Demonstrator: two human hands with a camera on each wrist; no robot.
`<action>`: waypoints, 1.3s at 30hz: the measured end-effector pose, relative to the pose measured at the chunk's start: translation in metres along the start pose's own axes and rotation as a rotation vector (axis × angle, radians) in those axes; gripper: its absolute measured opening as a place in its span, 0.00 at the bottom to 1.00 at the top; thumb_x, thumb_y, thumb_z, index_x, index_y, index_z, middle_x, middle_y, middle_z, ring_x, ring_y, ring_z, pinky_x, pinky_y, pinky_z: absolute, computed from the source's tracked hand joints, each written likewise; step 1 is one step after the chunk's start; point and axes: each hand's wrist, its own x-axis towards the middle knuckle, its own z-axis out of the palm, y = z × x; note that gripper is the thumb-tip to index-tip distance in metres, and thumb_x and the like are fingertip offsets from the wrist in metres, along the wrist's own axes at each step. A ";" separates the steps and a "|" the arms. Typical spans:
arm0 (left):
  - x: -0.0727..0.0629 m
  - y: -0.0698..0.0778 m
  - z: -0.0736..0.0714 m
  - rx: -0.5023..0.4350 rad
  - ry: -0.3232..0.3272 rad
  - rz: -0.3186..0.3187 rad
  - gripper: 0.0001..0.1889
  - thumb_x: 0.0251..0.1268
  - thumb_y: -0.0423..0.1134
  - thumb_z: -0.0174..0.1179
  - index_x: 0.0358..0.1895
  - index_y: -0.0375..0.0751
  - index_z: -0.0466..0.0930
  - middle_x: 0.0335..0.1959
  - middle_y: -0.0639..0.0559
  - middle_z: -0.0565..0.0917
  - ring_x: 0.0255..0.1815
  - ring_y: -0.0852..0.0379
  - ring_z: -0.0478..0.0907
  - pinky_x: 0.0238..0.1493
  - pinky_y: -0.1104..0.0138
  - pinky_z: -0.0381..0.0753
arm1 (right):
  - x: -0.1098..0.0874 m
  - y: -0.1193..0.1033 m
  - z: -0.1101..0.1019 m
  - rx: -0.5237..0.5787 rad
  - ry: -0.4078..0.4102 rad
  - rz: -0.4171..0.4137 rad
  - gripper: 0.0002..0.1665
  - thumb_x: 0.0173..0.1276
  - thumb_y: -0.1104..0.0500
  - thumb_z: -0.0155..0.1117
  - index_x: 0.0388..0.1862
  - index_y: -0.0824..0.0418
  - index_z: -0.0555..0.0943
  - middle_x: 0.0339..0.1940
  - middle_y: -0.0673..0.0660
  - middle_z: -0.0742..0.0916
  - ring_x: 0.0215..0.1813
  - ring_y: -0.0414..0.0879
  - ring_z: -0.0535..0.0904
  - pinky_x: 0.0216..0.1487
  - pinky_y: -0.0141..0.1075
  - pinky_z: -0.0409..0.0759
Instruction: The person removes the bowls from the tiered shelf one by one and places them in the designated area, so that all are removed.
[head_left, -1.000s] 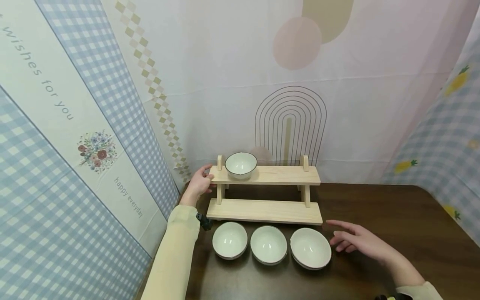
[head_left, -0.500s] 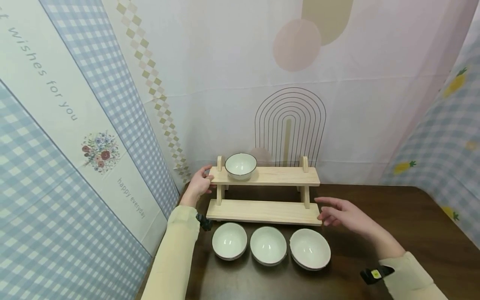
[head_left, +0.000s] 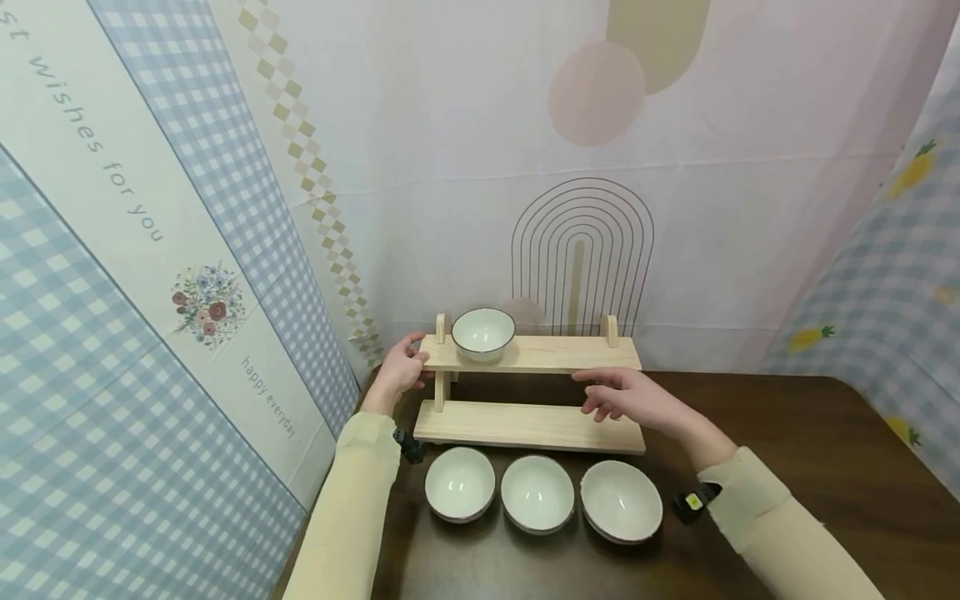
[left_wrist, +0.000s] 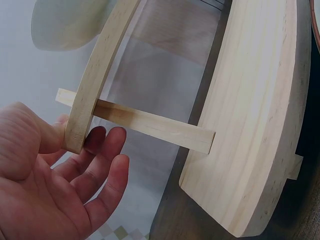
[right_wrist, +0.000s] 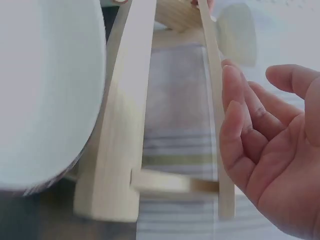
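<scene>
A two-tier wooden shelf rack (head_left: 562, 353) stands against the back cloth. My left hand (head_left: 400, 368) pinches the left end of its upper board, thumb on one face and fingers on the other, as the left wrist view shows near the board end (left_wrist: 80, 125). A white bowl with a dark rim (head_left: 483, 333) sits on that board, towards the left. My right hand (head_left: 637, 400) hovers before the rack's right half with relaxed fingers and nothing in it, hiding the right upright. In the right wrist view its fingers (right_wrist: 232, 120) lie close beside the upper board.
Three white bowls line up in front of the rack: left (head_left: 460, 485), middle (head_left: 537, 495) and right (head_left: 621, 502). The lower board (head_left: 517, 425) bears no bowl. Dark brown table (head_left: 780, 467) extends to the right. Patterned cloths (head_left: 420, 233) hang behind and at both sides.
My right hand has moved left and away from me, from beside the right bowl to in front of the rack. The left hand keeps its hold on the upper board.
</scene>
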 end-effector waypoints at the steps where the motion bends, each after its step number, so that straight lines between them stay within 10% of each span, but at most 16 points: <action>1: 0.000 0.000 0.000 -0.001 0.000 -0.001 0.28 0.87 0.35 0.49 0.85 0.45 0.61 0.61 0.34 0.79 0.48 0.42 0.86 0.33 0.63 0.84 | 0.005 -0.003 0.002 0.004 -0.003 0.002 0.29 0.87 0.54 0.55 0.79 0.67 0.72 0.46 0.62 0.91 0.48 0.59 0.89 0.50 0.50 0.85; 23: 0.001 0.004 0.005 -0.003 0.023 -0.016 0.29 0.87 0.36 0.50 0.85 0.49 0.62 0.61 0.34 0.79 0.53 0.37 0.86 0.34 0.62 0.84 | 0.117 -0.039 0.030 0.181 0.216 0.007 0.34 0.86 0.50 0.56 0.83 0.63 0.67 0.44 0.65 0.91 0.44 0.55 0.89 0.53 0.47 0.88; 39: 0.003 0.006 0.011 0.007 0.055 -0.017 0.29 0.87 0.35 0.49 0.85 0.48 0.61 0.64 0.33 0.78 0.54 0.33 0.85 0.37 0.57 0.86 | 0.144 -0.058 0.042 0.144 0.222 0.035 0.40 0.83 0.47 0.60 0.83 0.66 0.65 0.35 0.61 0.90 0.32 0.46 0.87 0.43 0.38 0.90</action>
